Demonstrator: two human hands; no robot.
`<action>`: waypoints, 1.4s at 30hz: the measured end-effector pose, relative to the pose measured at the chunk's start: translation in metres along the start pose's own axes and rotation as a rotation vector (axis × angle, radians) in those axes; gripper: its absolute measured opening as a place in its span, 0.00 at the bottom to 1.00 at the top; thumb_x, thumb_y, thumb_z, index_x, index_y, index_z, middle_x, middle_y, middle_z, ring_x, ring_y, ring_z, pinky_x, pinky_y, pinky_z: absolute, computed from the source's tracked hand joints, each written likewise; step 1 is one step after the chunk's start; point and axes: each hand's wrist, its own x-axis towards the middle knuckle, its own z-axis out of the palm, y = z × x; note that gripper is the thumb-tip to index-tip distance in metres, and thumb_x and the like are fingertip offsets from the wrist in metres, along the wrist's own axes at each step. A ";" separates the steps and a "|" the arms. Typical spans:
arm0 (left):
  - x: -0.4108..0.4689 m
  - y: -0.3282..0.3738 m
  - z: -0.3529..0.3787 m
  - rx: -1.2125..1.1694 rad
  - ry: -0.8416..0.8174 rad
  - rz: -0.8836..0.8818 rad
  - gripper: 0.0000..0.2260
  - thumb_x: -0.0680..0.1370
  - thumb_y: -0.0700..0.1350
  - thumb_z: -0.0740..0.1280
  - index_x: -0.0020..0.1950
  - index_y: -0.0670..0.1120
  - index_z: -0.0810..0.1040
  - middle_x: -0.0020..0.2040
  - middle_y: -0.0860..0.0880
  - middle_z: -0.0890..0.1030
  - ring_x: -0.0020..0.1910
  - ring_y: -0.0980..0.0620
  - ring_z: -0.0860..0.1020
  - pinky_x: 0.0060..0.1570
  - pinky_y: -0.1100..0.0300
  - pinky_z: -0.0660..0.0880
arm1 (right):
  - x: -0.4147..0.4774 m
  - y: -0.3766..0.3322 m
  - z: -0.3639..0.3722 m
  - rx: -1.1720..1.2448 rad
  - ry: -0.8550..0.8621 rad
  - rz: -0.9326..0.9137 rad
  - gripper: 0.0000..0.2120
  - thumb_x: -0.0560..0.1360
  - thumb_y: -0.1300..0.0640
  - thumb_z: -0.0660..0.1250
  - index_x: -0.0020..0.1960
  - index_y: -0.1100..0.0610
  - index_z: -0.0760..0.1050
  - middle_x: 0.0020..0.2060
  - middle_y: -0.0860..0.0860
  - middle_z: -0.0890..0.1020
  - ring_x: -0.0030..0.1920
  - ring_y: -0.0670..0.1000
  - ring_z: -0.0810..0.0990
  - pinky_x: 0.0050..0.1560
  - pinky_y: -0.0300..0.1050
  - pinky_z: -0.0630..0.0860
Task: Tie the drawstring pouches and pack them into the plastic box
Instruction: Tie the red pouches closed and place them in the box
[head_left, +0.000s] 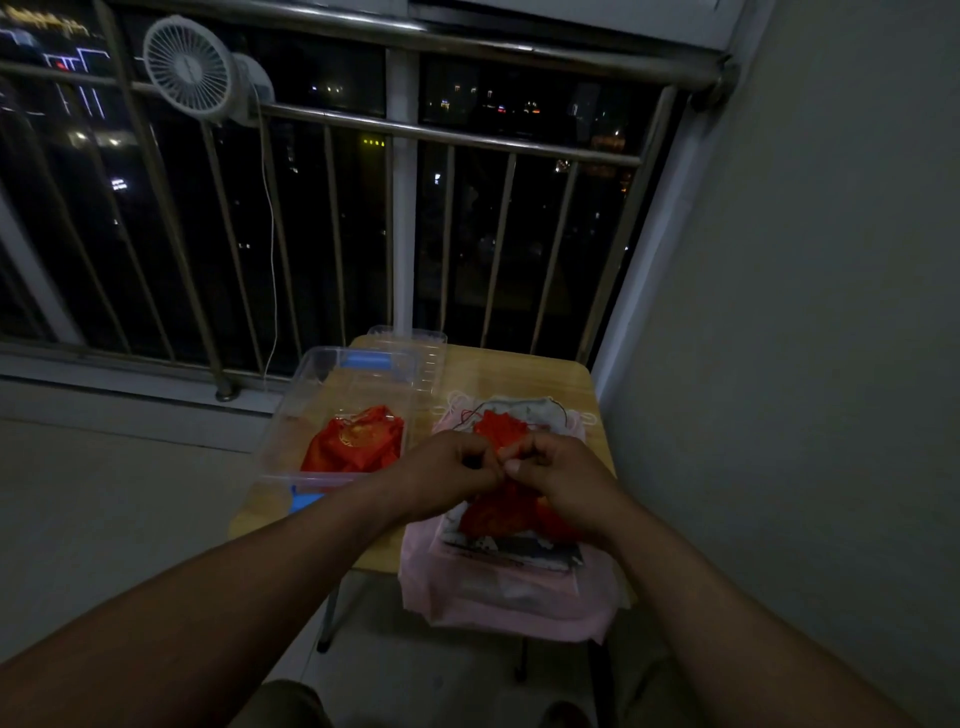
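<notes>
Tying a red pouch (497, 428) over the pile at the right of the table (519, 369), I keep both hands close together. My left hand (457, 467) and right hand (558, 467) have their fingers curled and pinch the pouch at its top. The dim light hides the cord, so I cannot tell whether the knot is made. The job looks to be in its early part. The clear box (288, 415) stands open at the left of the table, its lid (415, 340) lying behind it. It holds red cloth (356, 441) at its near end, one pouch or more, I cannot tell. What remains, I judge, is to finish this knot, drop the pouch in the box, then work through the pile under my hands, where a white pouch (537, 410) and pink pouches (519, 608) lie stacked.
</notes>
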 end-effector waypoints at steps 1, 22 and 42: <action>0.000 0.000 0.000 -0.014 -0.003 0.013 0.06 0.80 0.41 0.70 0.47 0.39 0.81 0.38 0.49 0.79 0.39 0.56 0.76 0.45 0.55 0.75 | 0.000 0.000 -0.001 0.024 -0.009 0.006 0.05 0.80 0.59 0.69 0.50 0.51 0.83 0.44 0.47 0.85 0.45 0.45 0.81 0.47 0.41 0.75; -0.002 -0.010 0.013 0.077 0.130 0.012 0.07 0.81 0.46 0.70 0.44 0.46 0.79 0.45 0.43 0.83 0.47 0.43 0.82 0.53 0.42 0.80 | 0.002 0.003 0.006 -0.134 0.076 -0.052 0.06 0.80 0.58 0.69 0.46 0.54 0.83 0.41 0.47 0.85 0.43 0.45 0.83 0.43 0.39 0.75; 0.002 -0.007 0.012 -0.295 0.060 -0.127 0.06 0.82 0.43 0.68 0.53 0.40 0.79 0.48 0.40 0.84 0.46 0.43 0.84 0.50 0.48 0.83 | -0.005 -0.008 0.010 0.152 0.071 -0.092 0.09 0.80 0.64 0.69 0.48 0.52 0.84 0.43 0.45 0.86 0.44 0.39 0.83 0.43 0.29 0.75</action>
